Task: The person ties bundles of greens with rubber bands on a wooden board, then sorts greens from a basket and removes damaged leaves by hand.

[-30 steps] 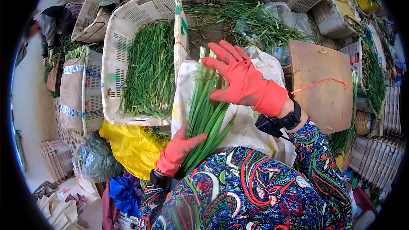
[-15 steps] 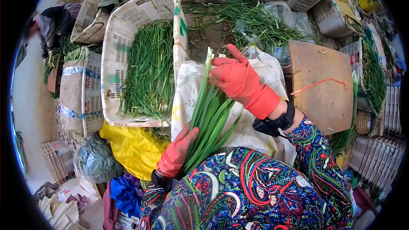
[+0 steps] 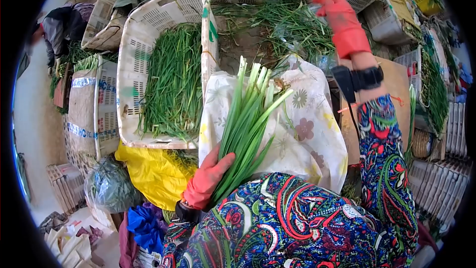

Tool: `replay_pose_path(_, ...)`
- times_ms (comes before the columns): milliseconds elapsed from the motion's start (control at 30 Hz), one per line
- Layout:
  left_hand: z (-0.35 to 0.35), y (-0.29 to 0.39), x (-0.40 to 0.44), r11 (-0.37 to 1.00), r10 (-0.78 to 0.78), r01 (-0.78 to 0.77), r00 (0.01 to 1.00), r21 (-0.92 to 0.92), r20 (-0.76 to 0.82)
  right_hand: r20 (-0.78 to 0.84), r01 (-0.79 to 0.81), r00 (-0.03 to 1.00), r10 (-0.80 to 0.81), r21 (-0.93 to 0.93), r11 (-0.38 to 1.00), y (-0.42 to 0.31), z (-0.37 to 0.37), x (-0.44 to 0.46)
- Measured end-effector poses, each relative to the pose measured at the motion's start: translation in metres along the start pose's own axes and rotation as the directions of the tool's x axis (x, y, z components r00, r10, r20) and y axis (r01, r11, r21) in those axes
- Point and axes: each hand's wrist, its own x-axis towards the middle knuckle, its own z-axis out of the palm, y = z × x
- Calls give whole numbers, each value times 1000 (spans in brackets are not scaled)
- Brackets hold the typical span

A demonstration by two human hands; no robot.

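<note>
A bunch of green stalks with pale root ends lies over the flowered cloth on my lap. My left hand, in a red rubber glove, is wrapped round the lower, leafy part of the bunch. Away from the bunch, at the upper right, my right hand in its red glove is raised over the loose greens. Its fingers are bent and blurred; whether they hold anything is too unclear to tell.
To the left stands a large white crate with green leaves inside. A brown board lies at the right, partly behind my forearm. Yellow plastic is at the lower left. Another person bends at the far left.
My right hand has left the pale ends of the bunch and moved up and right. The stalk tops now show spread apart. My left hand stays on the bunch.
</note>
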Motion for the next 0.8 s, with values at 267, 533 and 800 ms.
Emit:
replay_pose_path(267,1,-9,9,973,65,-71,997,219,36,647,-92,737,196,-191,977,-111,54,-78)
replay_pose_path(533,-1,-12,7,1000,-14,15,1000,22,-9,633,-405,749,194,206,891,-95,56,-74)
replay_pose_path(800,-3,-9,2,987,52,-33,991,157,-122,766,-565,606,214,226,793,-84,30,-85)
